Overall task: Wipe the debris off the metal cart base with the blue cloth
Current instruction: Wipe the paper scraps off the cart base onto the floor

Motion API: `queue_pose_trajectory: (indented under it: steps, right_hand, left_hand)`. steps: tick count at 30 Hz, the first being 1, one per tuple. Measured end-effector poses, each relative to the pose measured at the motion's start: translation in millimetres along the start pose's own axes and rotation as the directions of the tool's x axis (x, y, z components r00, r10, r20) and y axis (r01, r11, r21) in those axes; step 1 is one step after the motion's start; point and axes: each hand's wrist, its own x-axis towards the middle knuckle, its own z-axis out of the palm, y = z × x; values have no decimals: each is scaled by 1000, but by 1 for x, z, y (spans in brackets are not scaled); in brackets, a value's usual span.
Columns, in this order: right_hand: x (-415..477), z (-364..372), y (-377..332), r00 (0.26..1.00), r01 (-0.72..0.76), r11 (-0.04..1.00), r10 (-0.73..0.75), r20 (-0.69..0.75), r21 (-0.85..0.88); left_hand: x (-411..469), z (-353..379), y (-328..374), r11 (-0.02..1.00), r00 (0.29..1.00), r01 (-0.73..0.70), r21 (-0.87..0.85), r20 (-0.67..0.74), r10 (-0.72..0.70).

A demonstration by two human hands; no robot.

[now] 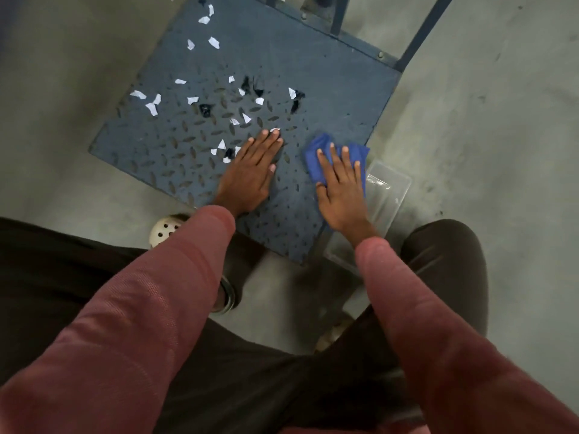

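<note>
While the right hand (343, 186) presses the blue cloth (316, 158) flat with spread fingers, debris (194, 100) litters the metal cart base (313, 73). The left hand (250, 173) rests flat, fingers together.

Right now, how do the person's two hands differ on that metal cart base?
The left hand lies bare on the metal cart base; the right hand presses on the blue cloth. The left hand's fingers are together, the right hand's spread. The left hand has paper scraps right beside it; the right hand sits apart from them, near the base's edge. Both are flat, palm down.
</note>
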Motion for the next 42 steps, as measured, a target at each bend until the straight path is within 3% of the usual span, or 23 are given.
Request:
queue_pose_trajectory:
  steps: [2, 7, 12, 16, 22, 25, 28, 32, 34, 38, 42]
  right_hand:
    - [-6, 13, -31, 1000, -10, 999, 10, -12, -34]
    - [-103, 10, -43, 959, 237, 971, -237, 157, 23]
    - [-16, -14, 14, 999, -33, 987, 36, 17, -154]
    - [60, -5, 5, 996, -84, 979, 79, -36, -187]
    - [-29, 4, -24, 962, 262, 953, -245, 119, -154]
    - [-36, -9, 13, 990, 134, 980, -125, 73, -146]
    - [24, -20, 45, 999, -15, 992, 20, 36, -128]
    - [110, -22, 48, 996, -88, 991, 87, -14, -99]
    - [121, -15, 33, 998, -57, 990, 55, -21, -128]
    - [66, 4, -5, 988, 151, 978, -151, 13, -146]
    - [42, 8, 9, 983, -151, 983, 139, -124, -101]
  left_hand:
    - [0, 1, 1, 1000, 1000, 18, -11, -9, -18]
    - [0, 0, 0, 998, 999, 31, -62, -26, -32]
    - [1, 3, -1, 998, 999, 40, -53, -29, -41]
    - [2, 6, -4, 997, 998, 44, -60, -39, -47]
    - [2, 7, -3, 997, 997, 43, -62, -61, -47]
    - [2, 6, -3, 997, 997, 44, -60, -58, -47]
    - [0, 7, -3, 998, 998, 50, -44, -46, -52]
    - [0, 8, -4, 998, 998, 47, -39, -41, -48]
    - [1, 8, -4, 998, 998, 46, -36, -47, -48]
    - [9, 9, -3, 995, 994, 85, -60, -68, -89]
    - [20, 11, -4, 989, 989, 121, -82, -75, -127]
